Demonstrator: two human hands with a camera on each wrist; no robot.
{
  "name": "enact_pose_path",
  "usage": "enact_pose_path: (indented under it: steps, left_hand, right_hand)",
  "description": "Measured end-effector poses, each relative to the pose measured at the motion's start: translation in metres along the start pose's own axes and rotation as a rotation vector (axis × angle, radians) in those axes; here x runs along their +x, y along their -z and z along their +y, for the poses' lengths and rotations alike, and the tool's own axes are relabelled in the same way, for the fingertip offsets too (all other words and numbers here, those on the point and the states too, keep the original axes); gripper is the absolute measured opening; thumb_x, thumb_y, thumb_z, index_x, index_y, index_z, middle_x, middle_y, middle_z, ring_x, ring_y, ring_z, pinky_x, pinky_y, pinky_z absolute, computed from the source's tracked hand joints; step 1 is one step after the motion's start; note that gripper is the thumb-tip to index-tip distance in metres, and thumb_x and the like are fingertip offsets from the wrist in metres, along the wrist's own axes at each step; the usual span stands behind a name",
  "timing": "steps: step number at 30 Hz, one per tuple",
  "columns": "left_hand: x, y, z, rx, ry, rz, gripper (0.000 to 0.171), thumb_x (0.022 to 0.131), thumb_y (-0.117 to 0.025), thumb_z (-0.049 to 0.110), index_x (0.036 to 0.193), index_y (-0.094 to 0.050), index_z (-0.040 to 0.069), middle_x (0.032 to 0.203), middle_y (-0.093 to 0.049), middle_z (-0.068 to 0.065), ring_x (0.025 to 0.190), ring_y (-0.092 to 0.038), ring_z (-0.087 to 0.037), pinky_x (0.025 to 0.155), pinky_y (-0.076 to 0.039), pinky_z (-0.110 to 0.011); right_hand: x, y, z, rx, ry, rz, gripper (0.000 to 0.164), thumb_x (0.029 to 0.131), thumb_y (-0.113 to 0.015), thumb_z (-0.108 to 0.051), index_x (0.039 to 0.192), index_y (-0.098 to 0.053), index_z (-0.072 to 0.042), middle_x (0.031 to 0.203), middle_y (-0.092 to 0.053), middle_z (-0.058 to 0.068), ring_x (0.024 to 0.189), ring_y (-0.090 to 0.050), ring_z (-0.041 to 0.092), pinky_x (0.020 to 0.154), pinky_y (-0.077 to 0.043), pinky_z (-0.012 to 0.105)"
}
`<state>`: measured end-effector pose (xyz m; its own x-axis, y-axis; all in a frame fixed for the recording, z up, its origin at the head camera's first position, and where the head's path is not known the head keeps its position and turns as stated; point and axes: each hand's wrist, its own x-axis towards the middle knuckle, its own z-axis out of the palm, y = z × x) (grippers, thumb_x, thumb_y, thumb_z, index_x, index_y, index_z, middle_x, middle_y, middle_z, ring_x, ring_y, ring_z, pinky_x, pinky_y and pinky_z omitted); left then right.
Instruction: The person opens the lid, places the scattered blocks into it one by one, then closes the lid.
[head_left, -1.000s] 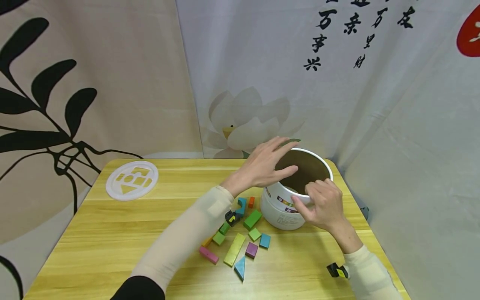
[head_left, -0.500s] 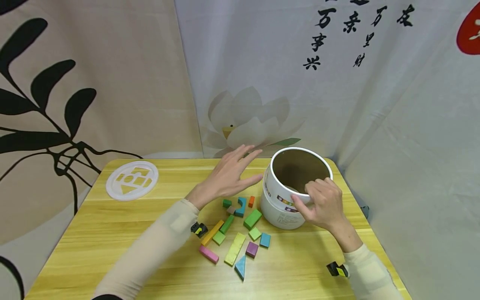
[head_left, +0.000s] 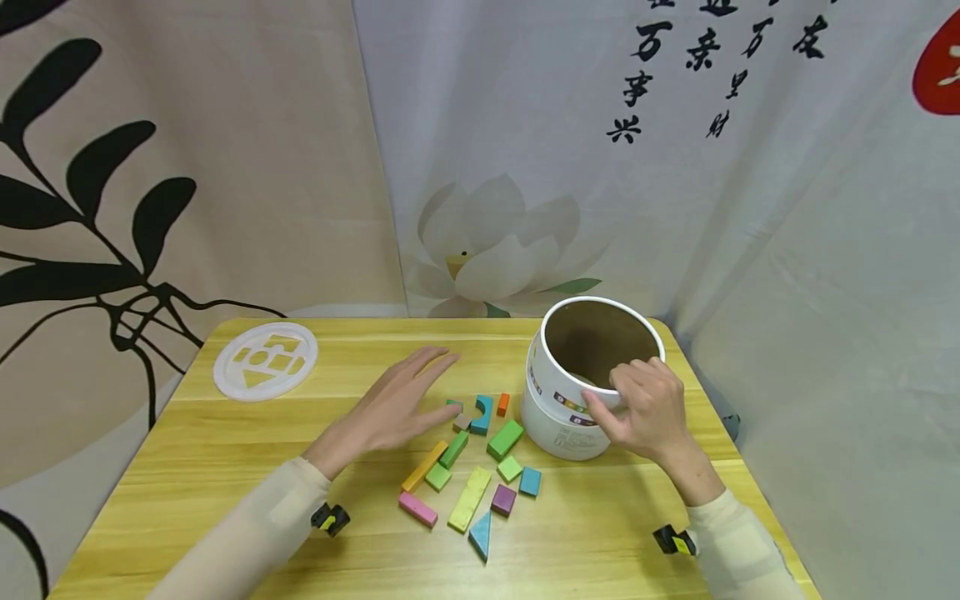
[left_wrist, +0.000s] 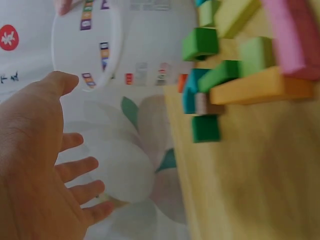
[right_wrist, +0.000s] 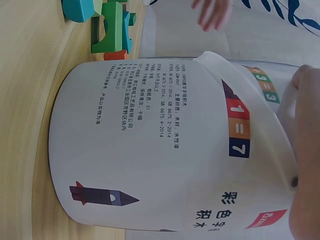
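A round white bucket (head_left: 573, 425) with printed labels stands on the right of the table. My right hand (head_left: 645, 408) grips its near rim, fingers over the edge and thumb outside. Text and a rocket picture show on the bucket wall (right_wrist: 150, 150) in the right wrist view. My left hand (head_left: 393, 404) is in the air left of the coloured blocks, holding nothing, its fingers (left_wrist: 85, 192) spread. Loose blocks lie left of the bucket, among them a long yellow block (head_left: 469, 498), a green block (head_left: 506, 439), an orange bar (head_left: 424, 467) and a blue triangle (head_left: 481, 536).
A flat white lid (head_left: 225, 367) with shaped cut-outs lies at the back left of the wooden table (head_left: 360, 350). A fabric backdrop (head_left: 300, 167) hangs behind the table. More small blocks, such as a pink bar (head_left: 417, 509), lie near the table's middle.
My left hand has moved left and down, from over the bucket's mouth to beside the blocks, uncovering several of them. My right hand has stayed on the rim.
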<state>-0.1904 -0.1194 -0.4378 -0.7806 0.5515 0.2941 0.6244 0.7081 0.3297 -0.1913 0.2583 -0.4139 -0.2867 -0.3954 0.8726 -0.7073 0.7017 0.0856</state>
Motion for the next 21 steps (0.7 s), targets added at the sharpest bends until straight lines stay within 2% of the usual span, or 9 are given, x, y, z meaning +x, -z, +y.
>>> enact_pose_path:
  steps: [5, 10, 14, 21]
  left_hand:
    - [-0.031, -0.013, -0.007, 0.001, 0.061, -0.039, 0.077, 0.097, -0.061, 0.058, 0.159, -0.044, 0.016, 0.159, -0.041, -0.010, 0.146, -0.029, -0.031, 0.112, -0.034, -0.061]
    - [-0.051, -0.029, -0.009, -0.005, 0.109, -0.094, 0.076, 0.095, -0.064, 0.057, 0.156, -0.048, 0.015, 0.158, -0.043, -0.011, 0.143, -0.035, -0.032, 0.112, -0.036, -0.058]
    - [-0.061, -0.038, -0.007, -0.033, 0.141, -0.139, 0.074, 0.095, -0.067, 0.054, 0.154, -0.051, 0.012, 0.156, -0.046, -0.014, 0.140, -0.040, -0.034, 0.111, -0.038, -0.058]
    - [-0.067, -0.048, -0.004, -0.083, 0.180, -0.182, 0.070, 0.094, -0.068, 0.051, 0.149, -0.056, 0.009, 0.148, -0.054, -0.017, 0.132, -0.048, -0.034, 0.105, -0.044, -0.058]
  right_hand:
    - [0.000, 0.000, 0.000, 0.002, -0.001, -0.001, 0.048, 0.083, -0.062, -0.041, 0.055, -0.034, -0.015, 0.052, -0.024, -0.009, 0.047, -0.024, 0.011, 0.046, -0.018, 0.032]
    - [0.000, 0.000, 0.000, 0.001, -0.006, -0.002, 0.048, 0.083, -0.063, -0.041, 0.055, -0.034, -0.015, 0.052, -0.024, -0.008, 0.046, -0.025, 0.012, 0.046, -0.018, 0.032]
    - [0.000, 0.000, 0.000, 0.002, -0.007, 0.001, 0.048, 0.082, -0.063, -0.041, 0.055, -0.034, -0.015, 0.052, -0.024, -0.008, 0.046, -0.025, 0.012, 0.046, -0.018, 0.032]
    - [-0.001, 0.000, 0.000, 0.003, -0.010, -0.004, 0.048, 0.083, -0.063, -0.041, 0.055, -0.034, -0.015, 0.052, -0.024, -0.009, 0.047, -0.025, 0.012, 0.047, -0.018, 0.031]
